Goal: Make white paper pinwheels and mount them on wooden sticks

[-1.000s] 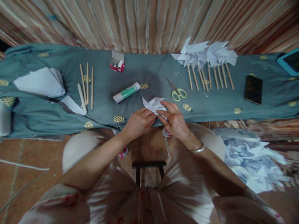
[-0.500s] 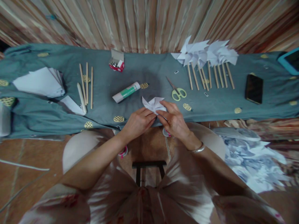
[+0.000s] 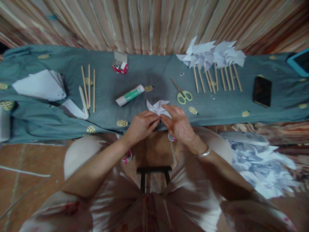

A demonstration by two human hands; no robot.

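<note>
A white paper pinwheel [image 3: 157, 106] with folded blades is between my hands, at the front edge of the cloth-covered table. My left hand [image 3: 143, 125] pinches at its lower side, thumb and fingers together. From the right, my right hand [image 3: 179, 124] grips the pinwheel, its thumb meeting the left fingertips and its fingers along the paper's right edge. Whatever small piece lies between the fingertips is too hidden to make out. Beyond the pinwheel lie a green-and-white glue tube [image 3: 130, 95] and green-handled scissors [image 3: 184, 95].
Finished pinwheels on sticks [image 3: 214, 56] lie at the back right, near a black phone [image 3: 262, 91]. A small red box [image 3: 122, 67] of metal pins stands open at the back. Loose wooden sticks [image 3: 89, 87] and stacked paper [image 3: 40, 84] are leftward. A bag of folded paper [image 3: 260, 164] sits low right.
My fingertips have come together at the pinwheel's lower edge. My right fingers have straightened somewhat over the paper. The pinwheel has barely moved.
</note>
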